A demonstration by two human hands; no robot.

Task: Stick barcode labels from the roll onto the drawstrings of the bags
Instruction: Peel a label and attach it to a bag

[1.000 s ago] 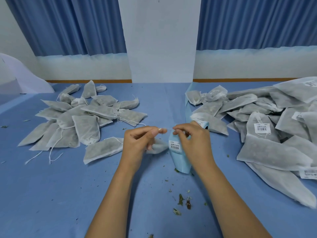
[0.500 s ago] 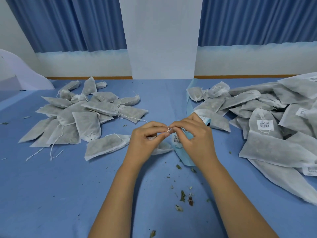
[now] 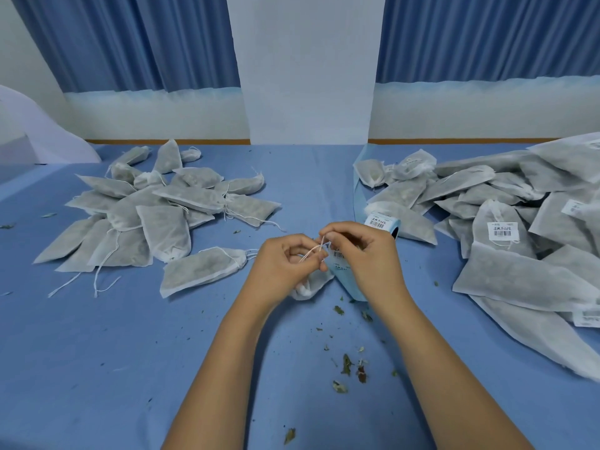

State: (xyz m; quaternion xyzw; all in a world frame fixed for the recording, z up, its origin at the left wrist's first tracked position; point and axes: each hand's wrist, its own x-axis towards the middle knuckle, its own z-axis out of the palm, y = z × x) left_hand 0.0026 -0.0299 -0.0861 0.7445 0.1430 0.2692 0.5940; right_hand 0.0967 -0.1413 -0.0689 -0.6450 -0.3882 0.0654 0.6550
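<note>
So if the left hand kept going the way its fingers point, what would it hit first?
Probably the right hand: the left hand points rightward, pinching the drawstring, and that hand sits just beyond it, though depth is unclear.

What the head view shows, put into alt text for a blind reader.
Two bare hands meet over a blue table: the left hand pinches a white drawstring of a small bag, the right hand holds a barcode label on blue backing beside it. A pile of plain bags lies left; the right pile shows several labels.
</note>
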